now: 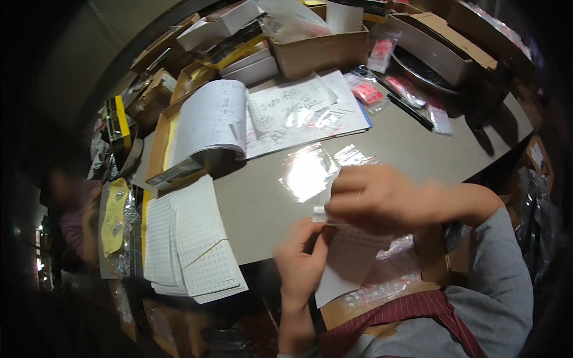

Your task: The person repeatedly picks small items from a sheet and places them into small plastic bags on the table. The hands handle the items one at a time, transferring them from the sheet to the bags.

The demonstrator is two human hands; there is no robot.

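Observation:
My left hand [300, 259] pinches the upper left edge of a white printed sheet [346, 265] between thumb and fingers. A small white tab [319, 215] stands up at the left fingertips. Just above the sheet's top edge is my right hand [376, 194], blurred, its fingers curled together; what they hold, if anything, is hidden. Clear plastic zip bags [309, 171] lie flat on the table beyond the hands, glossy with glare. Below the sheet, a clear bag of small round pieces [382, 289] rests on cardboard near my lap.
Stacks of printed sheets [206, 244], one banded, lie at the table's left edge. Behind them stands a box with a curled notebook [209, 122]. Handwritten papers [292, 107], a black marker [410, 112], red-filled bags [367, 93] and cartons [322, 52] line the far side. A person [71, 209] is at left.

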